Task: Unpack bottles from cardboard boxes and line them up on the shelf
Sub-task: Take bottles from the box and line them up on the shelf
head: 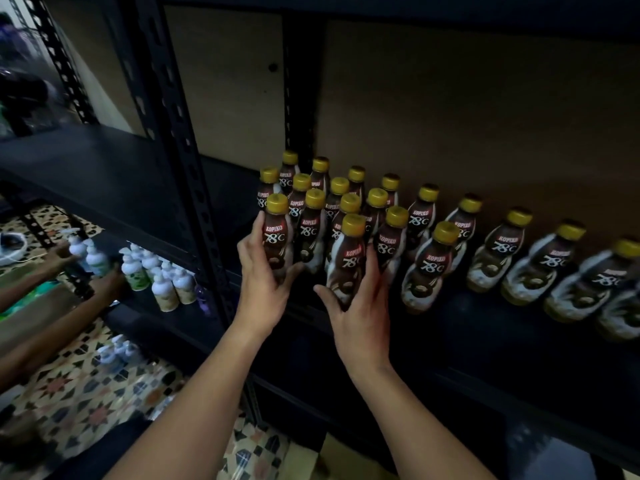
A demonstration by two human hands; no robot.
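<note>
Item: yellow-capped coffee bottles, front row of the shelf [485, 327]. Our left hand [261, 271] grips the leftmost bottle [277, 237], our right hand [360, 306] the next bottle [348, 261]. Likely rigid, smooth-sleeved, moderately heavy; we'd hold mid-body.

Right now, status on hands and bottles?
Left hand grips one coffee bottle; right hand grips another bottle. Both at shelf front. Packed rows close behind.
</note>
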